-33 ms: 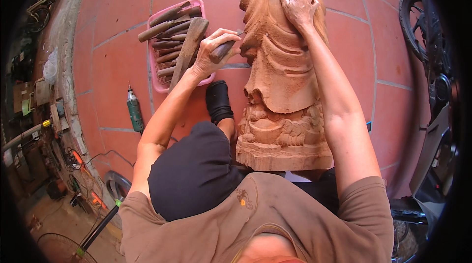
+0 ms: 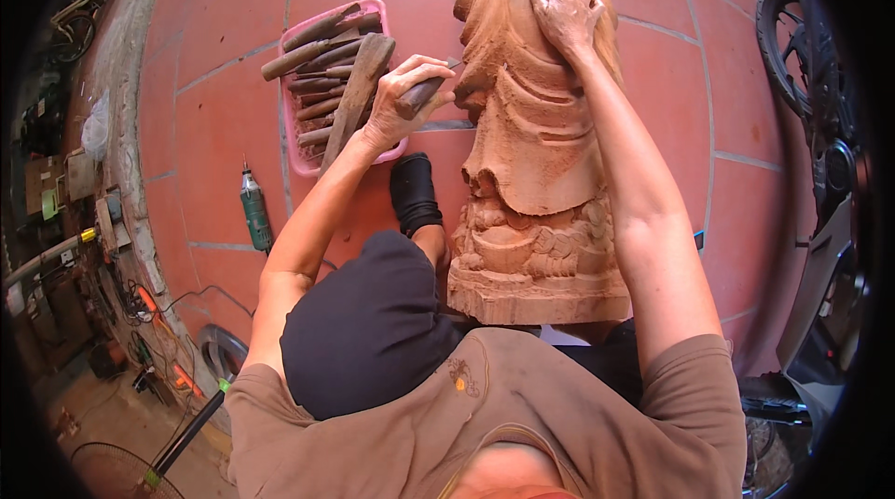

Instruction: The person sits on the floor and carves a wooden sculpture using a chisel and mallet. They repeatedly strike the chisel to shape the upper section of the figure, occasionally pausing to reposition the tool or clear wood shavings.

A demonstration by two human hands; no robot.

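A large carved wooden statue (image 2: 545, 154) with draped folds and a chunky base lies on the tiled floor, its base toward me. My left hand (image 2: 410, 98) is closed around the wooden handle of a carving chisel (image 2: 421, 98). The chisel's short metal tip shows past the fingers, close to the statue's left edge; whether it touches cannot be told. On the upper part of the carving rests my right hand (image 2: 567, 9), fingers bent and slightly apart, holding nothing that shows.
Left of the statue, a pink plastic basket (image 2: 288, 117) holds several wooden-handled tools, with a long wooden bar (image 2: 359, 93) across it. A green corded power tool (image 2: 254, 210) stands farther left. My dark-covered foot (image 2: 415, 191) is between basket and statue. A motorbike wheel (image 2: 785, 47) is at right.
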